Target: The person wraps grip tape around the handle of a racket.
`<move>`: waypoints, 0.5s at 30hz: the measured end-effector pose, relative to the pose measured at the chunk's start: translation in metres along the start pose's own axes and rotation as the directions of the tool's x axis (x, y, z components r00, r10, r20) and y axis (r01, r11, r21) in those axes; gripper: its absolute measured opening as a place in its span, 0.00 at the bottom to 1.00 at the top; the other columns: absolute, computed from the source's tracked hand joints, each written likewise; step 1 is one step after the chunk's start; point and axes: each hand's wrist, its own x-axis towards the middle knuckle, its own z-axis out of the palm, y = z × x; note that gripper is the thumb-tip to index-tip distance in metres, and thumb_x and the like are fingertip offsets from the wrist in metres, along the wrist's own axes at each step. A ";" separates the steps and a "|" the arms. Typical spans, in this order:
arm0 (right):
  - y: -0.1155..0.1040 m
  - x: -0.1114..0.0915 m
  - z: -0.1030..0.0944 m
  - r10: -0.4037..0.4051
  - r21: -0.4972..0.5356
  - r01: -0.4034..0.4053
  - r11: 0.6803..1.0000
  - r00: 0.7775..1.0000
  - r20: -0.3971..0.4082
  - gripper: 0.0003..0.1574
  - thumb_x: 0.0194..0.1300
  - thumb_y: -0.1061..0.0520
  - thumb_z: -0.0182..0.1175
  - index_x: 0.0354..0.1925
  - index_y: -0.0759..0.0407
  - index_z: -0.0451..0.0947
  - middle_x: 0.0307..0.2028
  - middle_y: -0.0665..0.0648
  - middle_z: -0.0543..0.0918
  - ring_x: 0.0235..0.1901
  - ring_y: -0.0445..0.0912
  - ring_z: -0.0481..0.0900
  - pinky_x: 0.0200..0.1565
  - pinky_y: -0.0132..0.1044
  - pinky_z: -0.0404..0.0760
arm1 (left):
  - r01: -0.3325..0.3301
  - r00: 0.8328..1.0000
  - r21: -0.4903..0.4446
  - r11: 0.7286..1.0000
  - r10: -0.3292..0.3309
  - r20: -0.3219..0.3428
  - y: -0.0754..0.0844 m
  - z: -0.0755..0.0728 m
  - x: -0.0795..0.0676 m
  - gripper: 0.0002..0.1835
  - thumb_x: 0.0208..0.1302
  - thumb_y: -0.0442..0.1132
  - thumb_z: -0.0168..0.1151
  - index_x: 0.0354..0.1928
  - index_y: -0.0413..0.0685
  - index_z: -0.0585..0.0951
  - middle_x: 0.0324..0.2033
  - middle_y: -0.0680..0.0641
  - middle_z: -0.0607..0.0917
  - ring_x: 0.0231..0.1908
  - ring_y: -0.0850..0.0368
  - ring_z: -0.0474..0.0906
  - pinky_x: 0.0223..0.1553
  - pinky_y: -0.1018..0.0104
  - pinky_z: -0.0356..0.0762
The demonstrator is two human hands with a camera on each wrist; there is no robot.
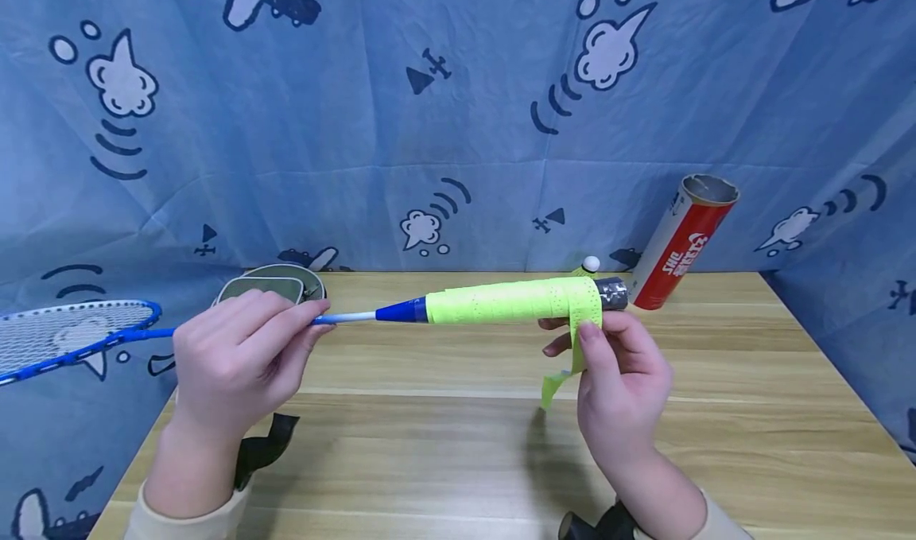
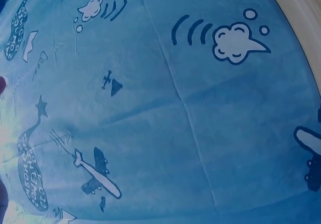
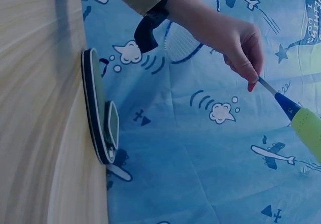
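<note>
A blue badminton racket is held level above the table, its strung head at the far left. My left hand pinches the thin shaft; the right wrist view also shows this left hand on it. Bright yellow-green grip tape wraps most of the handle, leaving a dark butt end bare at the right. Just below that end, my right hand pinches the tape's loose strip between thumb and fingers. The strip's tail hangs below the fingers.
A red and white shuttlecock tube stands tilted at the back right. A shuttlecock shows partly behind the handle. Behind the left hand lies a green zipped case. A patterned blue curtain borders the wooden table.
</note>
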 end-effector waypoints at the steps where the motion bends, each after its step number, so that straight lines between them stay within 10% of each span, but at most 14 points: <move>1: 0.000 0.000 0.000 -0.002 -0.001 0.002 1.000 1.000 -0.004 0.08 0.67 0.81 0.47 0.38 0.83 0.74 0.42 0.69 0.86 0.36 0.55 0.89 0.32 0.38 0.87 | -0.004 1.000 -0.007 1.000 0.004 0.004 0.000 -0.001 0.000 0.20 0.74 0.48 0.63 0.31 0.40 0.91 0.18 0.48 0.81 0.14 0.54 0.67 0.14 0.64 0.63; 15: -0.001 -0.001 -0.001 0.009 -0.049 -0.009 0.999 1.000 -0.004 0.05 0.67 0.80 0.49 0.36 0.83 0.73 0.42 0.68 0.86 0.36 0.55 0.89 0.32 0.38 0.87 | -0.008 0.994 -0.008 1.000 0.007 -0.105 0.002 0.003 0.000 0.20 0.74 0.46 0.64 0.28 0.39 0.90 0.20 0.46 0.86 0.15 0.49 0.73 0.16 0.57 0.69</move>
